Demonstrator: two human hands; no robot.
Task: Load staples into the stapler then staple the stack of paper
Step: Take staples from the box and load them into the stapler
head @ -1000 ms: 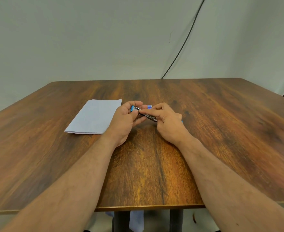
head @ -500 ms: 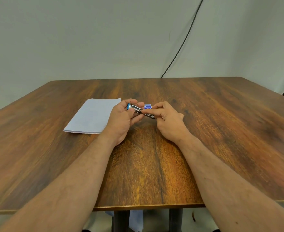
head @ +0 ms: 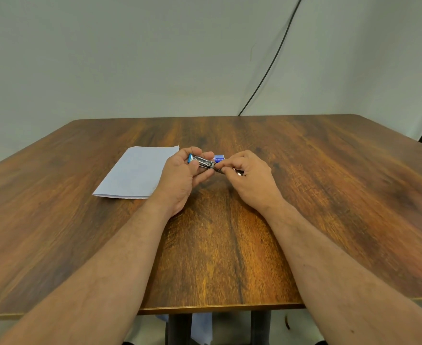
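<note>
We see the left hand (head: 180,176) clamped around the small, stiff stapler (head: 201,161), the right hand (head: 248,175) pinching its metal end (likely slippery), paper (head: 135,171) at nine o'clock.

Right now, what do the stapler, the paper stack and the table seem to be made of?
Stapler: shiny metal body, glinting, with what looks like a blue plastic end. Paper stack: matte white paper, thin layered edge. Table: brown wood-grain top with a slight sheen; solid wood or laminate, cannot tell.
</note>
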